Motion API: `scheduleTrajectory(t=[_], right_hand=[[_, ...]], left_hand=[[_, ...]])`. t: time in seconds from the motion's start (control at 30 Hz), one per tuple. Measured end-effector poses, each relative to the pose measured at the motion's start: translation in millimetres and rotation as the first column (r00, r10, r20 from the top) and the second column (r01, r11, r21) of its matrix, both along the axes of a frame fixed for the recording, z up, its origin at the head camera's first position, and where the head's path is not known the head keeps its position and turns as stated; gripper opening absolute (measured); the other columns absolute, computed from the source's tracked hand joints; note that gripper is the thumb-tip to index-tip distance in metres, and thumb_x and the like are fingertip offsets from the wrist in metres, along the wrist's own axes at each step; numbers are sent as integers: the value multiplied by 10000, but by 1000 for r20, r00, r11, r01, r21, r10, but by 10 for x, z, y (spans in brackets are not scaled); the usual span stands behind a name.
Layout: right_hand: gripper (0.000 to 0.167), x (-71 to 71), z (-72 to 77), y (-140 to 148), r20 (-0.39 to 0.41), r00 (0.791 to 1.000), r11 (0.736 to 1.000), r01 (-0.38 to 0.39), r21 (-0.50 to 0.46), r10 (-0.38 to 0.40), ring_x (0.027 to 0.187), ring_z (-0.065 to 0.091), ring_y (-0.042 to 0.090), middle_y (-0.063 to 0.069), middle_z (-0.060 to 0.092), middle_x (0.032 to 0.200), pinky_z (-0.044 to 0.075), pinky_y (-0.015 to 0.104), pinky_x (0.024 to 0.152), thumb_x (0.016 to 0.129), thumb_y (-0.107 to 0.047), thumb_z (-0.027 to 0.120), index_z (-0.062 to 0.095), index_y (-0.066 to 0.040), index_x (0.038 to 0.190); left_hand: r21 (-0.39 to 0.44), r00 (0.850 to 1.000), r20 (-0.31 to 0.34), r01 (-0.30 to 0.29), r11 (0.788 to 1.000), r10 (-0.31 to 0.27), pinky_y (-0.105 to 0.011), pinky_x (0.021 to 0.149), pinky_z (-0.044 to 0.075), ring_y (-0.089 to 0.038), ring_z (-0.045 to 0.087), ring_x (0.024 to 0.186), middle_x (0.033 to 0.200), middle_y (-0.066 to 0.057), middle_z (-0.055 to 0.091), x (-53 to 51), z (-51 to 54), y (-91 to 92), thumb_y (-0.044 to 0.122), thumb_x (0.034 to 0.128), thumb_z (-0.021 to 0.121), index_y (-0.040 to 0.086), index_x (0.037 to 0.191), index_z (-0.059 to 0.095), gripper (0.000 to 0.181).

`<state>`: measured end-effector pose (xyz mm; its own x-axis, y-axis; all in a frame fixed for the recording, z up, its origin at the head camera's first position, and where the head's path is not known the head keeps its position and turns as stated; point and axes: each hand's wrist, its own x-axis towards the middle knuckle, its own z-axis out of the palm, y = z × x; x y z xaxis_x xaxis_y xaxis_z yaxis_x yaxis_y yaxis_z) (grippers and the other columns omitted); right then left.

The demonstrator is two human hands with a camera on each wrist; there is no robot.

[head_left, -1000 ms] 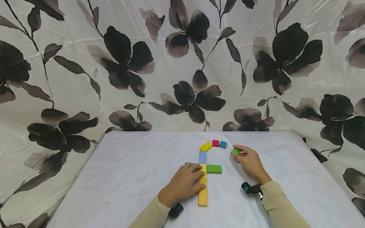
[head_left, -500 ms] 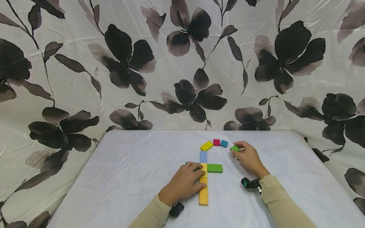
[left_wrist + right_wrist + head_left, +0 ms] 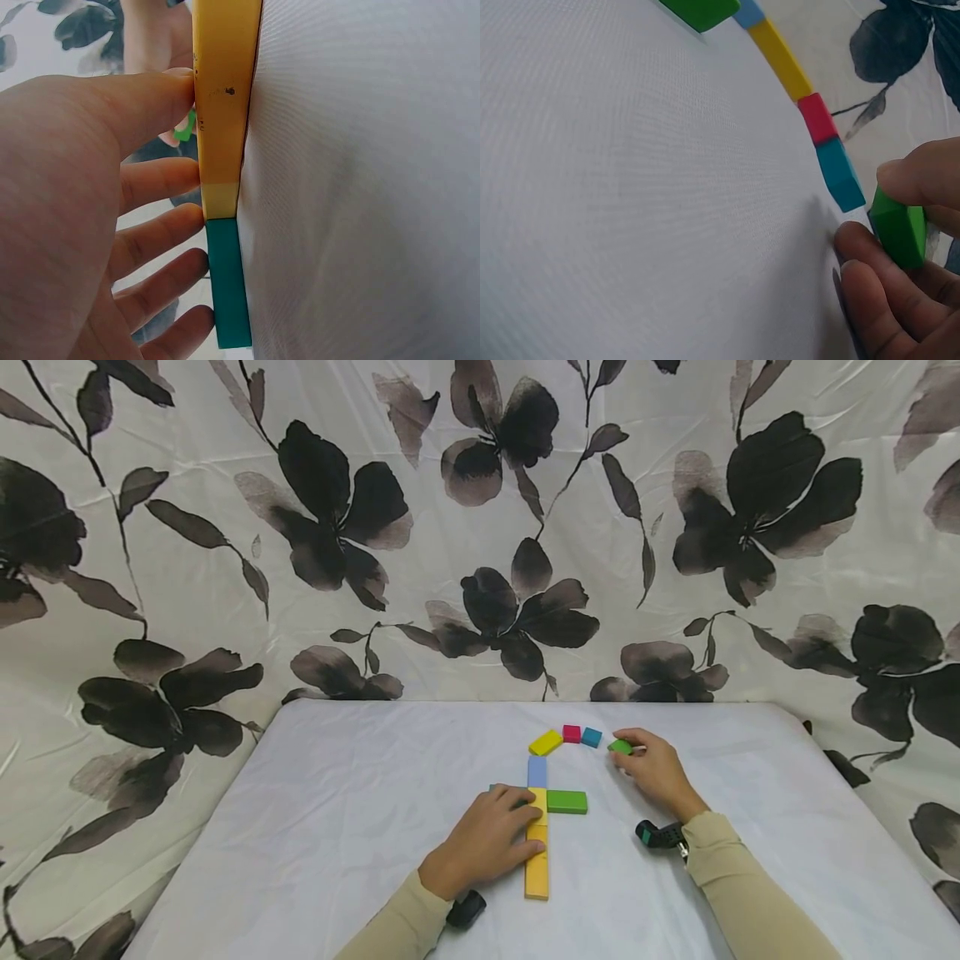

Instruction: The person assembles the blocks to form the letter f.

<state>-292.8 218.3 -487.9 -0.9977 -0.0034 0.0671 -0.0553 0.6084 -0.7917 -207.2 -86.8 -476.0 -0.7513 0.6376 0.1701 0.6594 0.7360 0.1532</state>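
My right hand [image 3: 660,772] pinches a small green block [image 3: 900,225] between thumb and fingers, just right of a small blue-teal block [image 3: 841,174] and apart from it. My left hand [image 3: 483,839] rests with spread, fairly straight fingers on a column of yellow blocks [image 3: 536,864]. In the left wrist view its fingertips touch the yellow blocks and a teal block [image 3: 229,281], which the hand mostly hides in the head view. A light blue block [image 3: 537,771] tops the column, and a long green block [image 3: 567,802] extends to the right.
From the light blue block a yellow block [image 3: 545,742] slants up to a red block [image 3: 572,734], beside the blue-teal one. All lie on a white cloth-covered table [image 3: 315,827]. Behind it hangs a floral-patterned curtain [image 3: 420,552].
My right hand shifts the green block slightly at the far right of the curve and turns it a little. My left hand keeps its place on the column.
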Motion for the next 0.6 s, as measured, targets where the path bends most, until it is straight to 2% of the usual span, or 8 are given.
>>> scheduleTrajectory(t=[0.37, 0.6], right_hand=[[495, -40, 41, -4, 9, 1000, 1000, 9, 28, -9, 976, 638, 281, 210, 582, 1262, 533, 303, 699, 936, -152, 669, 551, -22, 1399], [479, -79, 16, 5, -33, 999, 999, -7, 45, 8, 984, 640, 275, 194, 620, 1236, 523, 296, 691, 922, -140, 697, 579, -18, 1370]], left_hand=[[-12, 1000, -4, 3, 1000, -3, -398, 1027, 442, -189, 494, 1250, 1358, 12, 568, -17, -12, 2, 557, 949, 617, 212, 1274, 694, 481], [-10, 1000, 5, -4, 1000, 5, -395, 1028, 439, -191, 494, 1250, 1360, 11, 567, -5, -9, 0, 557, 946, 621, 211, 1276, 694, 483]])
